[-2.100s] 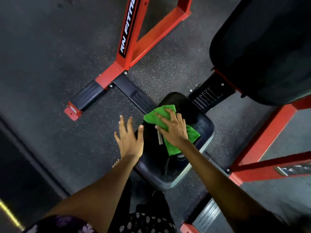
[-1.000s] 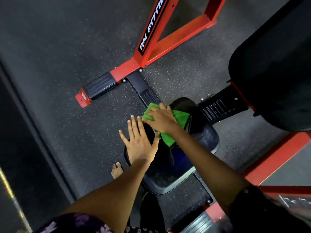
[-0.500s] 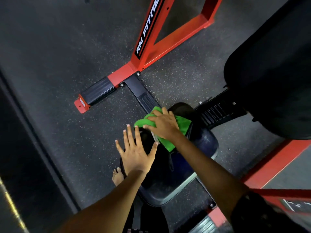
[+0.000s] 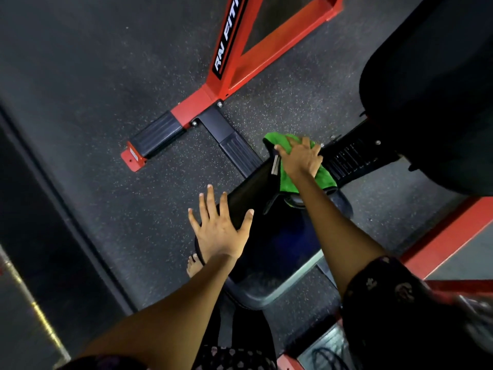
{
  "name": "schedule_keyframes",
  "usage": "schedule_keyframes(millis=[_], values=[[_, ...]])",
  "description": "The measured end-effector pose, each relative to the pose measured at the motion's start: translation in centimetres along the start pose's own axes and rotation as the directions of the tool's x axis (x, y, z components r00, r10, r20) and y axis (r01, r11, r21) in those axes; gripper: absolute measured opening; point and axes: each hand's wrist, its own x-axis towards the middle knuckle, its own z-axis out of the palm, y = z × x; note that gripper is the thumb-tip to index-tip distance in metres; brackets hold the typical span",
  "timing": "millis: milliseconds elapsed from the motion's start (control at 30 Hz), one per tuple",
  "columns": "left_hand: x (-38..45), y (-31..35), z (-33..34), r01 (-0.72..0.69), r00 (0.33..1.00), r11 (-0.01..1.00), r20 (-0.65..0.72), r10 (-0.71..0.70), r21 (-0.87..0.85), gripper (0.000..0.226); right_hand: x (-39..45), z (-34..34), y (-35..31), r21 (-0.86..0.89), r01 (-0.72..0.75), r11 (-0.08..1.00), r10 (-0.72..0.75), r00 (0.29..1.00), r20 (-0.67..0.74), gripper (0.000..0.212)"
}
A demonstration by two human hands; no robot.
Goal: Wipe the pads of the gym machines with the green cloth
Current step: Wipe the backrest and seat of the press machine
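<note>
The right hand [image 4: 301, 158] presses the green cloth [image 4: 306, 177] flat against the far end of the black seat pad [image 4: 266, 252], toward one o'clock. The left hand [image 4: 218, 231], fingers spread, rests on the pad's left edge. A red machine frame [image 4: 240, 62] stands at twelve o'clock on speckled rubber floor [image 4: 106, 76]; a large black back pad [image 4: 432, 81] fills two o'clock.

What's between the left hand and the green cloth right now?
In the head view, only bare black seat pad lies between the left hand and the green cloth, which the right hand presses down.
</note>
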Motion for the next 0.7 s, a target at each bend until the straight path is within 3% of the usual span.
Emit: schedule_keyframes(millis=[467,600,700], values=[[-0.3,0.1,-0.5,0.015,0.996,1.000,0.087,-0.015,0.005,0.087,-3.0,1.3,5.3,0.153,-0.360,0.920,0.367,0.930,-0.022,0.063],[-0.3,0.1,-0.7,0.021,0.993,1.000,0.116,-0.022,0.013,0.088,-5.9,1.6,3.6,0.123,-0.247,0.961,0.250,0.968,-0.016,0.081],[-0.4,0.1,-0.8,0.029,0.992,1.000,0.120,-0.029,0.004,0.088,-9.4,2.5,3.5,0.023,-0.047,0.999,0.048,0.997,-0.052,0.076]])
